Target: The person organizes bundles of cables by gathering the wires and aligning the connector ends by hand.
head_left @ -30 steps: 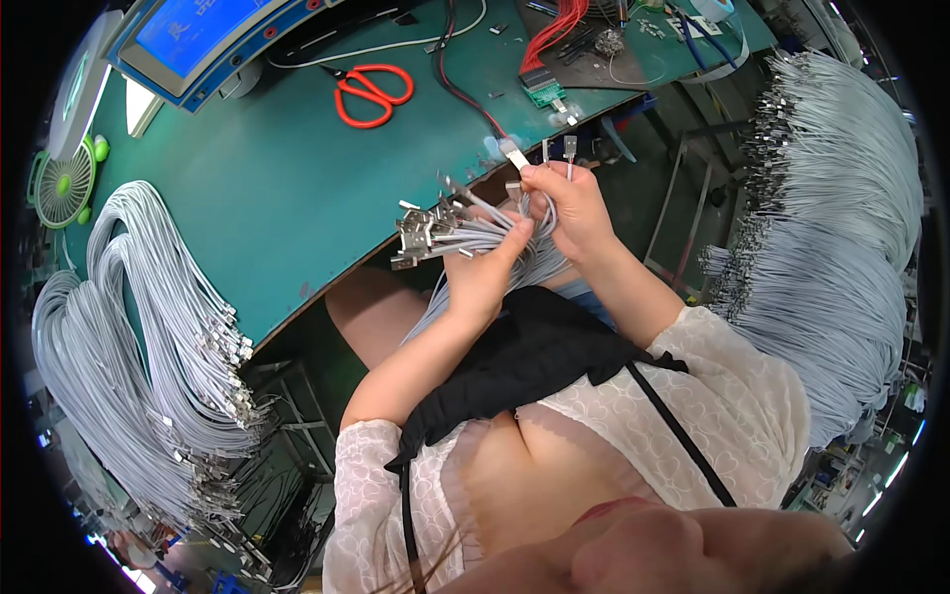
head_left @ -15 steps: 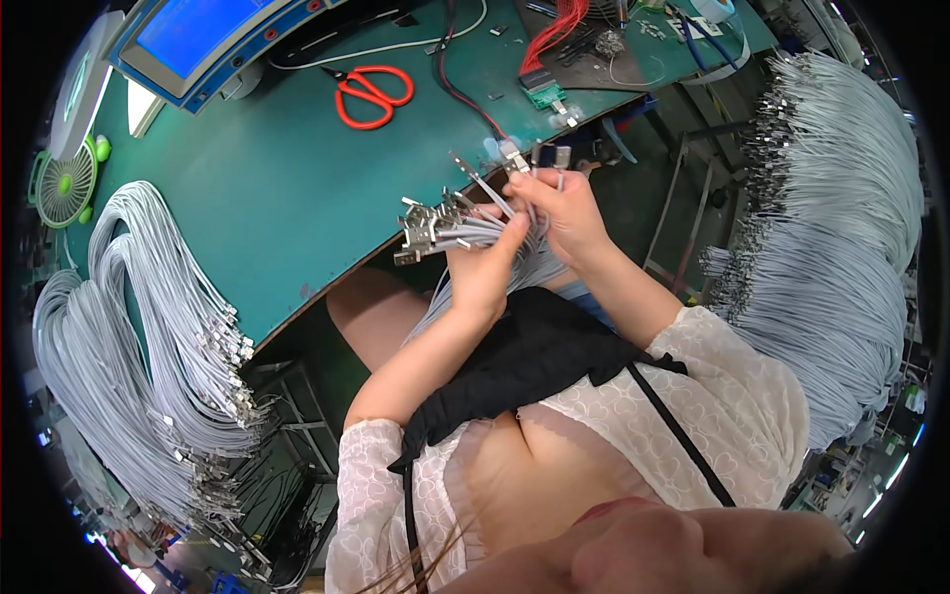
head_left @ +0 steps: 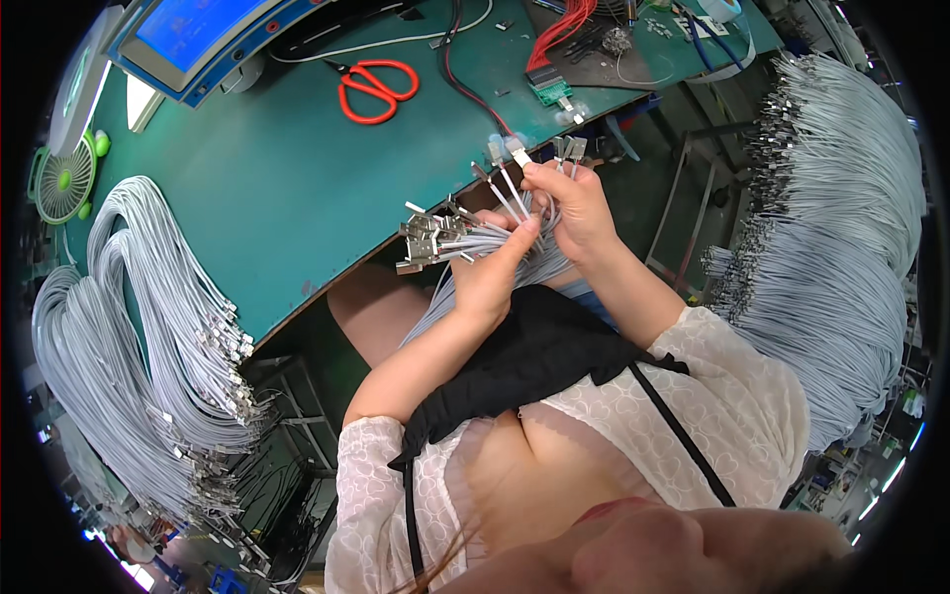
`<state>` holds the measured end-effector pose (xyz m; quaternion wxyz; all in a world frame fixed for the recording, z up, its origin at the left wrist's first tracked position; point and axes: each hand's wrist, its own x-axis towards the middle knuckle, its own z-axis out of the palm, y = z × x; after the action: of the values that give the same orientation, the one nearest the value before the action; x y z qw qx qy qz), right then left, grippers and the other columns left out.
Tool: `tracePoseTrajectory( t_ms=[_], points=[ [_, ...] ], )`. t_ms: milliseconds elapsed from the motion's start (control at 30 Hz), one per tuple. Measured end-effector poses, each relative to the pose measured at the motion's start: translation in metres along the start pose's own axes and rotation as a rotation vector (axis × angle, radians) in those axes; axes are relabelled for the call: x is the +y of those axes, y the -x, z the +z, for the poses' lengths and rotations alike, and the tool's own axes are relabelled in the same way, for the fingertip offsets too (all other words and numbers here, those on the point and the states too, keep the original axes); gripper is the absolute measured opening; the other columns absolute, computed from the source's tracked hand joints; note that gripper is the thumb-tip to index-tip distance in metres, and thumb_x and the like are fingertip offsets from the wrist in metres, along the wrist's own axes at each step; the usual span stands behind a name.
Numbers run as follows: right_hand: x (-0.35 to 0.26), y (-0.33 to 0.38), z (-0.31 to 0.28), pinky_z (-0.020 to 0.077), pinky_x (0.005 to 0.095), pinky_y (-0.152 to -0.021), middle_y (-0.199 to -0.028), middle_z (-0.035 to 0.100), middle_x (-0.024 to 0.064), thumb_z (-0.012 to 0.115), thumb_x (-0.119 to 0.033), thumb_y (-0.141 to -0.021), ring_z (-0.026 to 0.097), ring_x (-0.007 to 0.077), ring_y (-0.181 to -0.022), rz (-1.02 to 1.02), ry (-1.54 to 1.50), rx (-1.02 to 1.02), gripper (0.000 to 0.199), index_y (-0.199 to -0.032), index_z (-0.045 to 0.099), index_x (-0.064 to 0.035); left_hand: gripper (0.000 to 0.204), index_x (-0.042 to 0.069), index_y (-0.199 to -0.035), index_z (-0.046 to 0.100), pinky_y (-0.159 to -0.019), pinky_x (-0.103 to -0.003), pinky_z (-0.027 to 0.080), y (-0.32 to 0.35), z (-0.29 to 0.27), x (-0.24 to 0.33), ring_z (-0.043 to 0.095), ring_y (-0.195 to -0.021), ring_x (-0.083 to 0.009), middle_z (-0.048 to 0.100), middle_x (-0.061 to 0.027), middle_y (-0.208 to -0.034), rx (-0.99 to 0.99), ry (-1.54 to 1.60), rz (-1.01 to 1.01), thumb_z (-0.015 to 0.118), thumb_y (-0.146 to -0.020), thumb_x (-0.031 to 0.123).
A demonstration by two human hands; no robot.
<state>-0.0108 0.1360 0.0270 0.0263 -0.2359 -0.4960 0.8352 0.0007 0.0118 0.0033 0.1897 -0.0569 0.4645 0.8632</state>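
Observation:
My left hand point(head_left: 485, 275) is closed around a bundle of grey cables point(head_left: 482, 241), whose silvery metal plugs point(head_left: 427, 241) fan out past its fingers on the left. Two cable ends stand up beside its thumb, pointing at the bench. My right hand point(head_left: 584, 213) pinches one cable end between thumb and forefinger. Its plug point(head_left: 522, 156) points at the bench edge, right by the end of a red and black lead point(head_left: 485, 114); whether they are joined I cannot tell. More plugs point(head_left: 571, 148) stick up behind the right fingers. The cables trail down over my lap.
On the green bench point(head_left: 247, 218) lie red-handled scissors point(head_left: 394, 91) and a small green circuit board point(head_left: 551, 91) with red wires. A blue-screened instrument point(head_left: 188, 45) and a green fan point(head_left: 64, 178) stand left. Grey cable heaps hang at the left point(head_left: 139, 346) and right point(head_left: 841, 228).
Both hands have shifted slightly to the right. The left thumb has slid toward the right hand, and two loose cable ends now stand farther apart between the hands.

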Motion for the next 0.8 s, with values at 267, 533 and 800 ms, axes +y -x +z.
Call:
tracePoseTrajectory(
  t_ms=[267,533,800],
  points=[
    [-0.001,-0.004,0.012,0.0346,0.0189,-0.052,-0.065,0.056,0.0006,0.065,-0.013,-0.077,0.044,0.0044,-0.054,-0.05,-0.048,0.017,0.014,-0.071,0.06,-0.0011,0.026,0.006,-0.078,0.041,-0.073,-0.03,0.048,0.007,0.001,0.0,0.062,-0.079,-0.0191,0.06,-0.0124,-0.082,-0.013,0.068,-0.055,0.065,-0.075,-0.004],
    [-0.001,-0.001,0.008,0.0362,0.0189,-0.045,-0.059,0.052,0.0002,0.064,-0.018,-0.079,0.046,0.0051,-0.047,0.04,0.111,-0.124,0.018,-0.072,0.058,-0.0025,0.019,0.003,-0.089,0.051,-0.074,-0.028,0.048,0.008,0.001,0.002,0.06,-0.076,-0.0166,0.06,-0.0104,-0.084,-0.06,-0.04,-0.097,0.064,-0.077,-0.001],
    [-0.004,-0.003,0.0,0.0363,0.0187,-0.049,-0.062,0.056,0.0004,0.065,-0.012,-0.076,0.046,0.0041,-0.053,0.054,0.04,-0.043,0.012,-0.073,0.059,-0.0029,0.014,0.005,-0.081,0.049,-0.069,-0.028,0.048,0.002,-0.008,-0.003,0.06,-0.074,-0.0155,0.06,-0.0094,-0.083,-0.117,-0.131,-0.041,0.063,-0.079,0.001]
  ],
)
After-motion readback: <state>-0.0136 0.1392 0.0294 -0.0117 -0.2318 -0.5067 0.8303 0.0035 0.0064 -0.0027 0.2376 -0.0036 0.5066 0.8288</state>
